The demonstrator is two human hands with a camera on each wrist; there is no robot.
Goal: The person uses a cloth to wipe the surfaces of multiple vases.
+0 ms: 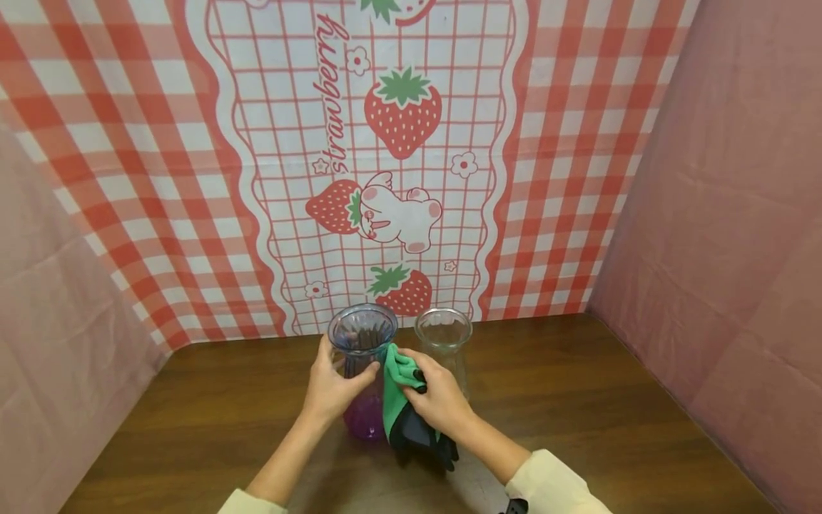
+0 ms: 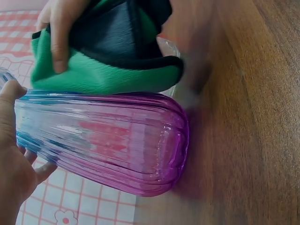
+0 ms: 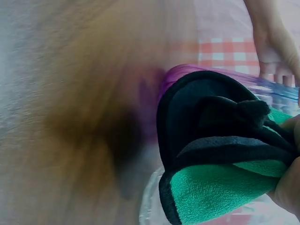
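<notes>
Backdrop (image 1: 578, 143): strawberry print with red-and-white checks, at 12 o'clock beyond the wood-grain table (image 1: 565, 421).
Tinted vase (image 2: 103, 136): upright, bluish above, purple below, at 7 o'clock from the head view's centre.
Left hand (image 1: 332, 384): at the vase's 9 o'clock, thumb and fingers round its neck.
Right hand (image 1: 442, 398): pinching a green-and-black cloth (image 2: 108, 77) against its 3 o'clock side.
Clear vase (image 1: 449, 344): near, at 3 o'clock, partly behind the right hand.

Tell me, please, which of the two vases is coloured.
The blue-to-purple vase in the left hand; the other vase, partly behind the right hand, is clear.
</notes>
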